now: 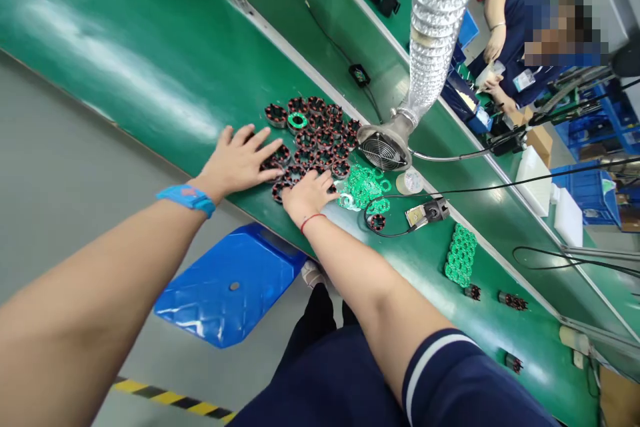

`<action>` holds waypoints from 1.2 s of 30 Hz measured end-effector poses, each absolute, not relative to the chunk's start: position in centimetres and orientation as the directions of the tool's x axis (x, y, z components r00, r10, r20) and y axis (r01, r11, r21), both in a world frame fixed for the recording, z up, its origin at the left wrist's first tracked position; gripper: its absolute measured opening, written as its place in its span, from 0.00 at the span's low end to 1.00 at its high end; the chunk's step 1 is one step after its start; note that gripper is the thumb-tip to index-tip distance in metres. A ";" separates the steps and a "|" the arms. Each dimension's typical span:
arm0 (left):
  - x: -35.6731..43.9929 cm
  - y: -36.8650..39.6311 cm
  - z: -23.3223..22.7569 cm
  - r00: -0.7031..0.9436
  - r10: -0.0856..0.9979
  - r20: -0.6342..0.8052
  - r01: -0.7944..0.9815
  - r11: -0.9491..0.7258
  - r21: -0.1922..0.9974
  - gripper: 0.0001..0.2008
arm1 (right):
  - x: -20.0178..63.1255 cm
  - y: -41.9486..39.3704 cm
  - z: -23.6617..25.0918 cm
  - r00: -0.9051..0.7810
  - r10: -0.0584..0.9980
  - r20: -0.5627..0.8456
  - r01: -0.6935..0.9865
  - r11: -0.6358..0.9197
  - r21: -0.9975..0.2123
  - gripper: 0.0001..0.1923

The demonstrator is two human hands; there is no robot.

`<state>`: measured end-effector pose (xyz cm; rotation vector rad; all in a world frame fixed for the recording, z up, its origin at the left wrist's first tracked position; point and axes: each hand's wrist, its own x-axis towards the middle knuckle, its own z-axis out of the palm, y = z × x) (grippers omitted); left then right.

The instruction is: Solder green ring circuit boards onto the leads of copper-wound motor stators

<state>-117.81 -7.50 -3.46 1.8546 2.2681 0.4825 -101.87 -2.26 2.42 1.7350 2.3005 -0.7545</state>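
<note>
A cluster of motor stators (325, 140), round and dark with copper-red windings, stands on the green bench. My left hand (243, 161) lies spread over the cluster's left edge, fingers apart. Over its near edge is my right hand (311, 197), its fingers stretched out and partly covering several stators. Neither hand visibly grips anything. One stator at the back carries a green ring-shaped circuit board (297, 121). Right of my right hand lies a loose pile of green ring boards (364, 185). What is directly under my palms is hidden.
A fume extraction hose (425, 33) hangs down to a fan hood (384, 147) behind the stators. A cabled device (425, 213), a panel of green boards (461, 255) and several more stators (513, 301) lie to the right. A blue stool (230, 287) stands below. Across the bench sits a co-worker (520, 47).
</note>
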 end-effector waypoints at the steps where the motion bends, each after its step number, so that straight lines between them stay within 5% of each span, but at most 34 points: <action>1: -118.0 -6.9 -3.0 -0.242 0.967 0.076 0.913 0.200 0.357 0.47 | -102.7 -1.7 2.3 -0.294 0.862 -0.412 0.938 0.177 -0.299 0.34; 8: -118.6 -3.4 -0.1 -0.493 0.866 0.084 0.787 0.403 0.468 0.38 | -106.7 1.8 2.4 -0.302 0.873 -0.384 0.925 0.172 -0.338 0.32; 12: -113.8 -5.8 -0.9 -0.638 0.747 0.186 0.698 0.459 0.550 0.34 | -102.6 0.3 4.4 -0.486 0.836 -0.255 0.828 0.347 -0.441 0.30; 15: -107.0 -8.2 -2.4 -0.533 0.834 0.142 0.725 0.364 0.585 0.22 | -94.4 -3.1 5.1 -0.639 0.752 -0.162 0.724 0.518 -0.456 0.22; 17: -102.2 -8.9 -3.3 -0.393 0.914 0.096 0.747 0.257 0.613 0.17 | -87.9 -5.2 5.1 -0.678 0.696 -0.236 0.715 0.552 -0.428 0.24; 21: -95.1 -7.9 -4.3 -0.137 0.990 0.029 0.739 0.082 0.669 0.13 | -78.1 -6.1 5.0 -0.508 0.799 -0.323 0.858 0.439 -0.266 0.27; 26: -91.1 -6.3 -4.3 -0.151 0.989 -0.002 0.762 0.117 0.637 0.19 | -75.2 -1.4 5.8 -0.481 0.809 -0.338 0.873 0.478 -0.095 0.27; 29: -89.6 -5.7 -4.0 -0.136 0.990 0.037 0.805 0.088 0.586 0.22 | -75.1 0.8 6.5 -0.516 0.799 -0.310 0.854 0.510 -0.106 0.15; 36: -87.5 -3.0 -4.2 -0.080 0.996 0.050 0.871 0.046 0.490 0.21 | -70.4 1.4 6.3 -0.414 0.884 -0.218 0.909 0.416 -0.038 0.15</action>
